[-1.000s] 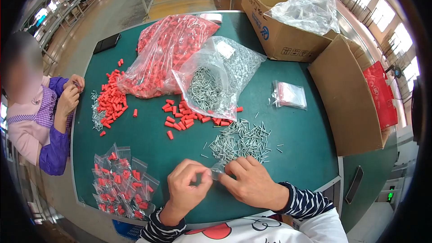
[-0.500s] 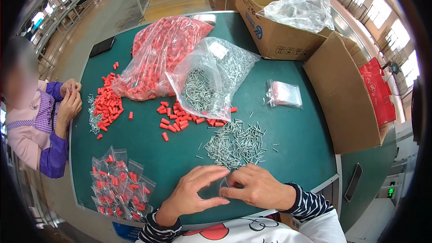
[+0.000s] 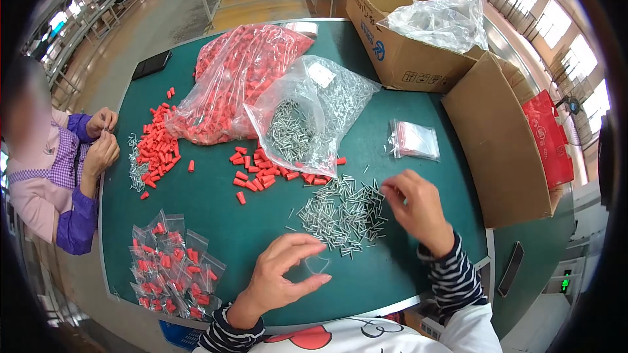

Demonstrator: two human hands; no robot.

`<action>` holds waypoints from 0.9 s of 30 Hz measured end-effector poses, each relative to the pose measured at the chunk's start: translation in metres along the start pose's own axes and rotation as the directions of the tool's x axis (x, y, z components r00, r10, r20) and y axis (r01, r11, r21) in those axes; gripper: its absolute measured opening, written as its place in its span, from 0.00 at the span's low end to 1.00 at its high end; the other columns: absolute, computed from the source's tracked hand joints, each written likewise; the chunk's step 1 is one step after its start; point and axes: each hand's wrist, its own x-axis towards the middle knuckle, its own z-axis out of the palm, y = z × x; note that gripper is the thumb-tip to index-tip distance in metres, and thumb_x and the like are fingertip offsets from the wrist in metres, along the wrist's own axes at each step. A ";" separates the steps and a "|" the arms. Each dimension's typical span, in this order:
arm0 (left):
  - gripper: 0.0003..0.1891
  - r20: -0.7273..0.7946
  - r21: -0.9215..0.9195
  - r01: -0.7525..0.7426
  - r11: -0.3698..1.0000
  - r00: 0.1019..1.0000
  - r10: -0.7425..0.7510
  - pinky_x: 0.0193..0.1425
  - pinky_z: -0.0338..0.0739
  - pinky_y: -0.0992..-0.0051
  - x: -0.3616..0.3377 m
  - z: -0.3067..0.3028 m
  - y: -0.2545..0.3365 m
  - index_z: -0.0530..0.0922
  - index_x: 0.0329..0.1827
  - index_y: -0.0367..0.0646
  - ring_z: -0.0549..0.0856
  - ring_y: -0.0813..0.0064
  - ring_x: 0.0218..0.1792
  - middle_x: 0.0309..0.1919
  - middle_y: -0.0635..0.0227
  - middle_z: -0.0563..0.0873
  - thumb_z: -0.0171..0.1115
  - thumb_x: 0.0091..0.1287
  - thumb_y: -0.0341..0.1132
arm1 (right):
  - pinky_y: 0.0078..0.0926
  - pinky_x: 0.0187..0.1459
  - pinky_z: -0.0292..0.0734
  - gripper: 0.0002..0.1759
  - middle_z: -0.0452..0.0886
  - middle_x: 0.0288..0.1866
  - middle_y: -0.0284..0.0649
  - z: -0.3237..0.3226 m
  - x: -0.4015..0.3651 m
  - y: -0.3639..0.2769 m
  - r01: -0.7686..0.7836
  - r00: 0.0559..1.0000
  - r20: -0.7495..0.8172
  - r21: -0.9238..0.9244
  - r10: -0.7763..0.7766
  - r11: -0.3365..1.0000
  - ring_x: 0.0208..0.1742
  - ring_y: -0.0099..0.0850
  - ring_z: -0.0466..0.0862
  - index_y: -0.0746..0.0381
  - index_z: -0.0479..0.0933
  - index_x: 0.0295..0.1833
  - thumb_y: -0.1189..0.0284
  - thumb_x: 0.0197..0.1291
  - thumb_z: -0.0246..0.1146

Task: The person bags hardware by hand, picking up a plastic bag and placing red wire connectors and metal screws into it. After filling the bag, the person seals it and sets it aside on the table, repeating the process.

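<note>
My left hand [image 3: 281, 278] holds a small clear plastic bag [image 3: 318, 264] between thumb and fingers, its mouth spread apart. My right hand [image 3: 418, 208] is at the right edge of a loose pile of silver screws [image 3: 343, 212], with thumb and fingers bent together; whatever is between the fingertips, if anything, is too small to make out. Behind the pile lies a large clear bag [image 3: 353, 101] with more silver screws. Several tapered red plastic caps [image 3: 256, 170] lie loose to the left of it.
A big bag of red caps [image 3: 242, 78] lies at the back. Filled small bags [image 3: 173, 265] are heaped front left. On the right are a stack of small bags [image 3: 416, 140] and cardboard boxes [image 3: 497, 144]. A co-worker [image 3: 59, 170] sits left, handling something small.
My right hand has left the small bag and moved up and right to the edge of the screw pile. My left hand stays nearly in place with the bag.
</note>
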 end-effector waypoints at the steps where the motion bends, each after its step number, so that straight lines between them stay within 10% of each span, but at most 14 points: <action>1: 0.23 0.001 0.015 -0.007 1.000 1.000 0.007 0.36 0.78 0.76 0.000 0.001 0.001 0.84 0.51 0.43 0.83 0.72 0.40 0.47 0.66 0.85 0.79 0.51 0.33 | 0.39 0.36 0.77 0.06 0.80 0.32 0.47 0.001 0.007 0.010 -0.044 0.998 0.035 -0.049 0.046 0.998 0.34 0.46 0.82 0.65 0.83 0.39 0.74 0.59 0.65; 27: 0.23 0.049 0.108 -0.029 0.994 0.999 0.023 0.47 0.78 0.69 -0.002 0.005 -0.004 0.84 0.52 0.44 0.83 0.66 0.43 0.47 0.65 0.85 0.78 0.52 0.37 | 0.45 0.37 0.79 0.06 0.80 0.30 0.48 0.021 0.037 0.014 0.255 0.935 0.322 -0.310 -0.152 0.916 0.33 0.48 0.83 0.66 0.76 0.30 0.74 0.46 0.61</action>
